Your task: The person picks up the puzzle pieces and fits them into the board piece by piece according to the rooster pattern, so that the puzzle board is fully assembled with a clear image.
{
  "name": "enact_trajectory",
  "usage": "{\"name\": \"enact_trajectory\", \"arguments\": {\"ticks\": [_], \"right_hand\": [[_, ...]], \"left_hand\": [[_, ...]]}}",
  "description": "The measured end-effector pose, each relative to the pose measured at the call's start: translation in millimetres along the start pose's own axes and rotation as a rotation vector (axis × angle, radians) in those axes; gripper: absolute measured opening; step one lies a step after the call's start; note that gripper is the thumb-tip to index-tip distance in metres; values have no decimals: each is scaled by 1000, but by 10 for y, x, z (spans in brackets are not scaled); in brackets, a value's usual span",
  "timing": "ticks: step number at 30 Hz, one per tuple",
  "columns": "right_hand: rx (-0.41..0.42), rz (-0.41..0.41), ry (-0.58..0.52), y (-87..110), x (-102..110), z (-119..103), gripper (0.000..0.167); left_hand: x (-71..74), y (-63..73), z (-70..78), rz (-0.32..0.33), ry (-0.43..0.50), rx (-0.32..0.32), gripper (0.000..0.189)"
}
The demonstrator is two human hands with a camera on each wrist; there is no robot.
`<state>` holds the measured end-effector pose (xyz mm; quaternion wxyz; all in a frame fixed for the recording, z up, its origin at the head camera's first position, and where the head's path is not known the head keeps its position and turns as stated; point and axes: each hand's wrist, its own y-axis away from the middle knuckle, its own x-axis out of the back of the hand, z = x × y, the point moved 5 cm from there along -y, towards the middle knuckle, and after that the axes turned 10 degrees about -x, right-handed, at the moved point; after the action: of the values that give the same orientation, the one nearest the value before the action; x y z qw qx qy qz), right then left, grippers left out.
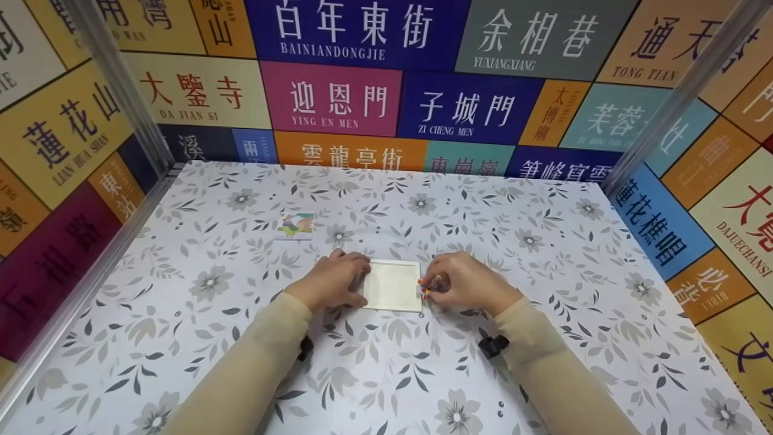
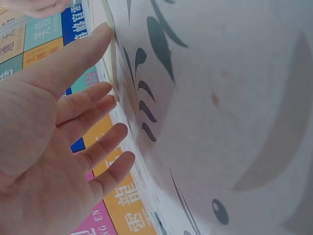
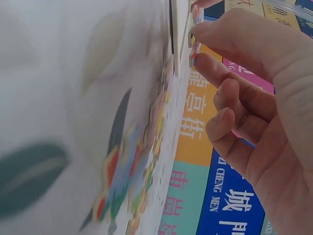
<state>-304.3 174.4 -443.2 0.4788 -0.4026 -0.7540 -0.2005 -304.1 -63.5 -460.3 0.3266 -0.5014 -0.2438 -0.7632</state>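
A small cream board with a raised rim (image 1: 394,311) lies flat on the patterned table. At its left edge is my left hand (image 1: 338,281), thumb tip and fingertips touching the border. In the left wrist view these fingers (image 2: 108,147) are fairly straight and spread beside the thin board edge (image 2: 113,63). By the right edge, my right hand (image 1: 471,284) pinches a small colourful puzzle piece (image 1: 422,289) between thumb and fingertips. The right wrist view shows this piece (image 3: 194,36) close over the board's edge (image 3: 180,34); the other fingers are loosely bent.
More bright puzzle pieces (image 3: 120,176) lie on the table under my right hand, mostly hidden in the head view. A small square picture card (image 1: 296,226) lies at the back left. Panels with large printed characters (image 1: 338,99) wall the table's back and sides.
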Motion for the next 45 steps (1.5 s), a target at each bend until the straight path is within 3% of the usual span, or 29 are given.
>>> {"name": "enact_trajectory", "arguments": {"ticks": [14,22,29,36,45], "right_hand": [[-62,-31,33,-318,-189,-99,13],[-68,-33,48,-507,-262,-180,14],[-43,-31,63,-633,-327,-251,14],[-51,-41,88,-721,-388,-281,10],[-62,21,122,-774,-396,-265,6]], "left_hand": [[-27,-21,-13,-12,-12,25,66],[-11,-18,-12,-7,-20,32,65],[-7,-11,14,22,-26,2,64],[-18,-9,18,4,-33,5,64],[-21,-24,-8,4,-19,4,66]]}}
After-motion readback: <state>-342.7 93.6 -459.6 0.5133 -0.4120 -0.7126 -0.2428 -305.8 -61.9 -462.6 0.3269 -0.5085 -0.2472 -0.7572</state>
